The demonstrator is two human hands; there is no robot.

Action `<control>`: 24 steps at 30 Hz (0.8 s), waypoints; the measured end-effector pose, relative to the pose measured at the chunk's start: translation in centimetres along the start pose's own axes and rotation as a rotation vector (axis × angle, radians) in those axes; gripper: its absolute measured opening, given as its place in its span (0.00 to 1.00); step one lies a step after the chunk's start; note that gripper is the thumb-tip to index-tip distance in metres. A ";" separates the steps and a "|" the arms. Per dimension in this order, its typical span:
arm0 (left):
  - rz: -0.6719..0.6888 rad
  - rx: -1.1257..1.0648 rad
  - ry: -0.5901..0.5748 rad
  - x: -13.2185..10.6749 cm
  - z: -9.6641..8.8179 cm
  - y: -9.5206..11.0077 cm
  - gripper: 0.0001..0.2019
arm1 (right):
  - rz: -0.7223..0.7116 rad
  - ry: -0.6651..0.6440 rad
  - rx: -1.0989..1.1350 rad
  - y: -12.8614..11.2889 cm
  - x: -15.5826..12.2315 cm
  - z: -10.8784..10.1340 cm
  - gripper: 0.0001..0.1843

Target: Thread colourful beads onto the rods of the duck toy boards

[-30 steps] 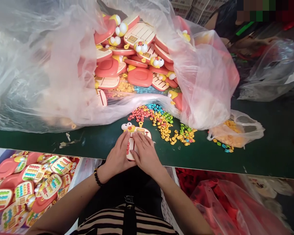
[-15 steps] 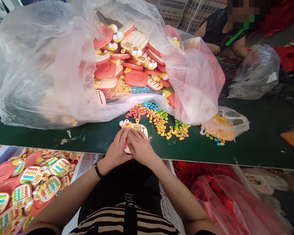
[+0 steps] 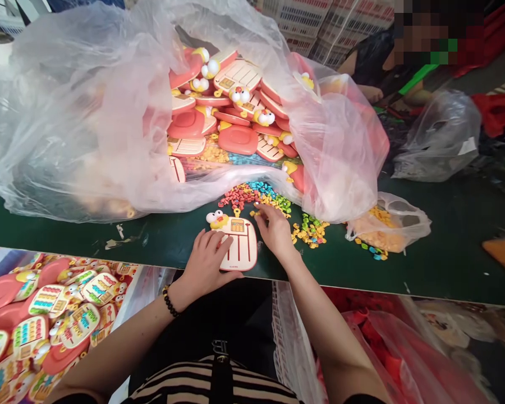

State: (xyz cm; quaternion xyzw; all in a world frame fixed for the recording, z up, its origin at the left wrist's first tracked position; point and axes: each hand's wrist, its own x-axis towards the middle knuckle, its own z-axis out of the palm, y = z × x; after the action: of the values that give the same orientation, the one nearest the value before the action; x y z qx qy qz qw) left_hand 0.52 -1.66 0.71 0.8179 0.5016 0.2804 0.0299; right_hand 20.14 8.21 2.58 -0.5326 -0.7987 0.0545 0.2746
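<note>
A cream toy board (image 3: 242,252) with red slots lies on the green table, its chick head (image 3: 217,220) pointing to the far left. My left hand (image 3: 206,261) rests on the board's left side and holds it down. My right hand (image 3: 273,227) is off the board, at the edge of a heap of small coloured plastic pieces (image 3: 252,196). Its fingertips pinch together on what looks like a small yellow piece (image 3: 253,213).
A large clear plastic bag (image 3: 67,129) holds a heap of pink and cream boards. A smaller bag of yellow pieces (image 3: 387,230) lies to the right on the green table (image 3: 446,247). Boards with coloured pieces fill a bin (image 3: 59,308) at lower left. A co-worker (image 3: 374,62) sits far right.
My right hand has lifted off the board and moved forward to the heap of pieces. The board's slots now show, and my left hand stays on it.
</note>
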 end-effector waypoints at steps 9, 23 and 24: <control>0.012 0.007 -0.062 0.2 1.4 0.1 0.33 | -0.134 0.078 -0.131 -2.7 -2.9 1.5 0.15; 0.018 0.048 -0.083 0.3 1.2 0.1 0.34 | -0.060 0.109 -0.158 -1.8 -2.7 2.3 0.18; 0.021 0.050 -0.082 0.3 1.2 0.1 0.34 | -0.084 0.091 -0.197 -1.9 -2.7 2.2 0.17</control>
State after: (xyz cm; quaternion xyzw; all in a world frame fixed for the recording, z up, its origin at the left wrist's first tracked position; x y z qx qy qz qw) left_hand 1.29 -1.21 -0.19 0.8343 0.4983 0.2344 0.0270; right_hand 18.19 5.48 0.40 -0.5248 -0.8085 -0.0600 0.2592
